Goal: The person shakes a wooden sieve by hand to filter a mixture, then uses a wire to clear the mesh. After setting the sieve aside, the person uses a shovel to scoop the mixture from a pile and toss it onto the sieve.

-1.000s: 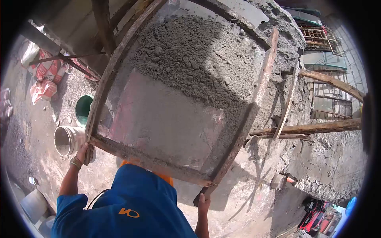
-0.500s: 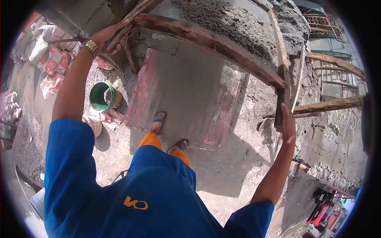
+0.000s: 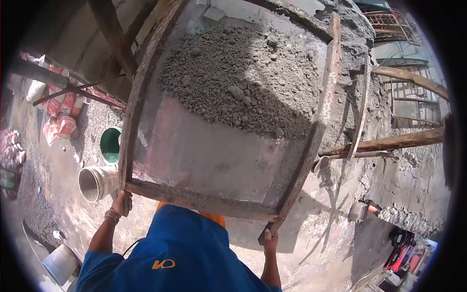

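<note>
I hold a large wooden-framed sieve [image 3: 194,198] in front of me, tilted with its far end higher. A heap of lumpy grey sand [image 3: 243,82] lies on the upper half of its mesh. My left hand [image 3: 120,199] grips the near left corner of the frame. My right hand [image 3: 270,238] grips the end of the right side bar. My blue shirt fills the bottom of the view.
A green bucket [image 3: 111,143] and a white bucket on its side [image 3: 92,182] are on the ground at left, with bags [image 3: 58,112] beyond. Wooden poles [image 3: 389,143] cross at right. A metal bucket [image 3: 61,263] stands at lower left, a red machine [image 3: 401,253] at lower right.
Half a second ago my arms were raised and the sieve swung up and away. Now it is back down in front of me, as one second ago, with the sand on its mesh.
</note>
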Tool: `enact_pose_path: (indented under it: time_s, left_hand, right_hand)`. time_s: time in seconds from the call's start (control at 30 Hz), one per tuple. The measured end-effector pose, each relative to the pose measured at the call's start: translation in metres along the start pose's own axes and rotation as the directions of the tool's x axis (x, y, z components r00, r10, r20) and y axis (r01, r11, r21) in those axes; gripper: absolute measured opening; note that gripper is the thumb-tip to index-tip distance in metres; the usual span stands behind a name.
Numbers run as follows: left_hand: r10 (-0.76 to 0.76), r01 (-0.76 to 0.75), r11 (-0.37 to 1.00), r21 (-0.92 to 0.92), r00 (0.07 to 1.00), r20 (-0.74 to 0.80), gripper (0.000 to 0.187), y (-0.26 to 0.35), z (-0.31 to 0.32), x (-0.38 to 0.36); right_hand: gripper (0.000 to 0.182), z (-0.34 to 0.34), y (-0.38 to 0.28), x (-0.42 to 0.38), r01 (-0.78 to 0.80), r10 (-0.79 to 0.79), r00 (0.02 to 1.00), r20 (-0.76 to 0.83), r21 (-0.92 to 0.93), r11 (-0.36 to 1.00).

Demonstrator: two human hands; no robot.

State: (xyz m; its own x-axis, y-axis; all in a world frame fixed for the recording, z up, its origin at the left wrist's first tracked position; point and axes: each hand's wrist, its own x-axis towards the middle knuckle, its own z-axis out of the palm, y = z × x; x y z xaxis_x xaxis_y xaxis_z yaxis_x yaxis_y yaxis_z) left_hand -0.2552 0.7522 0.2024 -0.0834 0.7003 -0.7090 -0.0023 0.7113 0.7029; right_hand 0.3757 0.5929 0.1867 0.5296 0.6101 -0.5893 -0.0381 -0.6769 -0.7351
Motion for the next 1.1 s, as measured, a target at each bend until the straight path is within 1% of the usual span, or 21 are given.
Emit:
enact_pose_path:
  time_s: [0.1,0.13,0.17,0.23,0.33,0.43,0.47,0.5,0.53,0.57,0.6,0.63,0.67,0.7,0.73,0.8,0.9,0.97,1.0,1.07,1.1]
  left_hand:
    - [-0.148,0.152,0.987,0.042,0.985,-0.086,0.065,0.102,0.051,0.066]
    - [-0.053,0.051,0.998,0.035,0.997,0.051,0.062,0.152,0.069,0.082]
    - [-0.095,0.107,0.987,0.12,0.99,-0.103,0.06,0.22,0.102,0.062]
    - [0.102,-0.098,0.98,0.173,0.995,-0.017,0.06,0.297,0.116,0.063]
    - [0.081,-0.093,0.985,0.143,0.993,0.085,0.054,0.385,0.106,0.051]
    - [0.076,-0.1,0.985,0.141,0.983,0.165,0.052,0.376,0.099,0.021]
    - [0.047,-0.051,0.983,0.176,0.999,0.026,0.052,0.345,0.101,0.008]
    - [0.037,-0.039,0.989,0.14,0.999,0.014,0.053,0.298,0.09,0.01]
    - [-0.008,0.008,0.994,0.109,1.0,0.004,0.055,0.241,0.071,0.026]
    - [-0.034,0.043,0.993,0.113,0.996,-0.077,0.058,0.188,0.061,0.03]
    - [-0.097,0.1,0.994,0.055,0.994,-0.057,0.061,0.135,0.044,0.032]
    - [-0.118,0.118,0.993,0.0,0.992,-0.044,0.063,0.092,0.03,0.024]
    - [-0.061,0.065,0.997,0.048,0.995,-0.078,0.064,0.049,0.013,0.015]
    - [-0.053,0.052,0.998,-0.043,0.998,-0.031,0.065,0.01,-0.002,0.002]
    - [-0.039,0.039,0.999,0.015,0.999,-0.014,0.067,0.0,-0.003,-0.022]
    - [0.033,-0.032,0.999,0.025,0.999,-0.021,0.067,-0.036,-0.017,-0.037]
    - [0.076,-0.077,0.997,-0.006,0.995,-0.059,0.065,-0.01,0.007,0.009]
    - [-0.076,0.077,0.997,0.029,0.996,-0.041,0.063,0.088,0.052,0.053]
    - [-0.149,0.156,0.986,0.062,0.983,-0.103,0.064,0.139,0.072,0.07]
    - [0.014,-0.005,0.992,0.128,0.997,-0.073,0.065,0.243,0.107,0.067]
    - [0.063,-0.052,0.981,0.189,0.997,-0.053,0.064,0.286,0.114,0.059]
  right_hand:
    - [0.05,0.012,-0.087,0.086,0.058,-0.068,0.995,-0.069,-0.137,0.989]
    - [0.056,0.012,-0.143,0.108,0.113,-0.147,0.985,-0.093,-0.304,0.946]
    - [0.056,0.01,-0.187,0.124,0.181,-0.22,0.966,-0.138,-0.25,0.951]
    - [0.059,-0.011,-0.283,0.129,0.271,-0.365,0.913,-0.18,-0.401,0.875]
    - [0.055,-0.032,-0.399,0.091,0.165,-0.235,0.969,-0.082,-0.495,0.853]
    - [0.049,-0.03,-0.372,0.061,0.181,-0.241,0.967,-0.081,-0.447,0.876]
    - [0.046,-0.024,-0.349,0.046,0.204,-0.263,0.96,-0.098,-0.402,0.893]
    - [0.044,-0.02,-0.298,0.047,0.14,-0.212,0.97,-0.12,-0.438,0.888]
    - [0.044,-0.021,-0.202,0.072,0.248,-0.336,0.927,-0.164,-0.404,0.881]
    - [0.042,-0.005,-0.158,0.051,0.309,-0.386,0.91,-0.15,-0.374,0.874]
    - [0.035,0.001,-0.099,0.045,0.279,-0.302,0.946,-0.119,-0.178,0.944]
    - [0.03,0.007,-0.077,0.021,0.128,-0.161,0.976,-0.147,-0.213,0.969]
    - [0.027,0.005,-0.047,0.012,0.129,-0.133,0.99,-0.047,-0.077,0.989]
    - [0.029,0.0,-0.011,0.004,0.032,-0.033,0.999,-0.028,-0.04,0.999]
    - [0.031,-0.008,0.03,-0.002,0.037,-0.037,0.999,-0.028,-0.024,0.999]
    - [0.036,-0.002,0.024,-0.023,-0.01,0.008,1.0,0.026,0.068,0.998]
    - [0.04,0.006,0.016,0.032,0.053,-0.051,0.998,-0.035,0.034,0.998]
    - [0.046,0.019,-0.079,0.086,0.002,-0.038,0.987,-0.156,-0.222,0.975]
    - [0.052,0.015,-0.127,0.113,-0.027,-0.011,0.992,-0.129,-0.287,0.958]
    - [0.055,0.009,-0.218,0.135,0.342,-0.424,0.884,-0.196,-0.346,0.874]
    - [0.06,-0.004,-0.274,0.122,0.228,-0.304,0.94,-0.154,-0.379,0.897]
